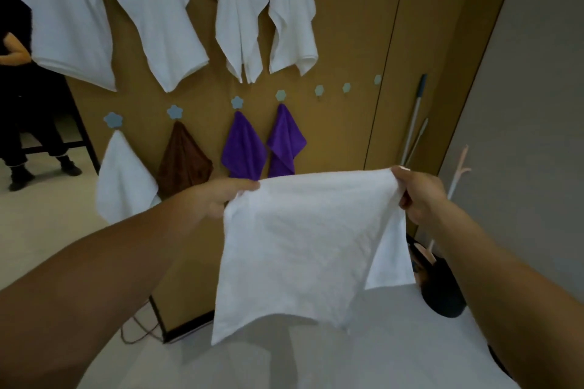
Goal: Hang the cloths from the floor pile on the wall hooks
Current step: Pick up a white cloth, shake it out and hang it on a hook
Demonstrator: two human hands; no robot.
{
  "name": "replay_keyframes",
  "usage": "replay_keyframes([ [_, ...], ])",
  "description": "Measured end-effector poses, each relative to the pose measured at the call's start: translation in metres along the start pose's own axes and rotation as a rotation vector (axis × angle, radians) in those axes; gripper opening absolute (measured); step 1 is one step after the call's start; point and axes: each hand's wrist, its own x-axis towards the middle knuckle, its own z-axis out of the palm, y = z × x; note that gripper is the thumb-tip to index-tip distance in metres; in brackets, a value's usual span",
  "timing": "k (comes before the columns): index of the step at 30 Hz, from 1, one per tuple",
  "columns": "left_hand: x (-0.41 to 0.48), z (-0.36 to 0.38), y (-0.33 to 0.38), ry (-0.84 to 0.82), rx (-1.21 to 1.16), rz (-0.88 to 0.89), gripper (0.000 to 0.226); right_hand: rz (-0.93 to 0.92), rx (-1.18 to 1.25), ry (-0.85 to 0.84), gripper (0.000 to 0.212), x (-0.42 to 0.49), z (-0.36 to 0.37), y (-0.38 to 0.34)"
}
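Observation:
I hold a white cloth [303, 246] spread out in front of me. My left hand [221, 196] pinches its upper left corner and my right hand [417, 193] pinches its upper right corner. Ahead stands a tan wall board [347, 41] with blue flower-shaped hooks. Several white cloths [158, 16] hang along the top row. On the lower row hang a white cloth [123, 180], a brown cloth [183, 158] and two purple cloths [246, 148]. Bare hooks [319, 90] sit to the right of the purple cloths. The floor pile is hidden.
A mop handle [414, 120] leans against the board at the right, beside a grey wall [521, 104]. A person in dark clothes [19, 88] stands at the far left. A dark object [442, 290] lies on the floor under my right arm. A cable [139, 331] runs by the board's base.

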Motion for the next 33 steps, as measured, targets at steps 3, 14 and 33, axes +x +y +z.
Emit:
replay_keyframes([
  [3, 0.005, 0.000, 0.002, -0.023, -0.179, 0.067, 0.026, 0.018, 0.072, 0.011, 0.021, 0.001, -0.012, -0.001],
  [14, 0.031, 0.017, 0.014, 0.318, 0.150, 0.358, 0.036, -0.004, -0.122, 0.001, 0.038, -0.008, -0.028, 0.026],
  [33, 0.048, 0.013, 0.024, 0.043, 0.086, -0.018, 0.049, -0.135, -0.223, 0.113, 0.037, 0.013, -0.065, 0.005],
])
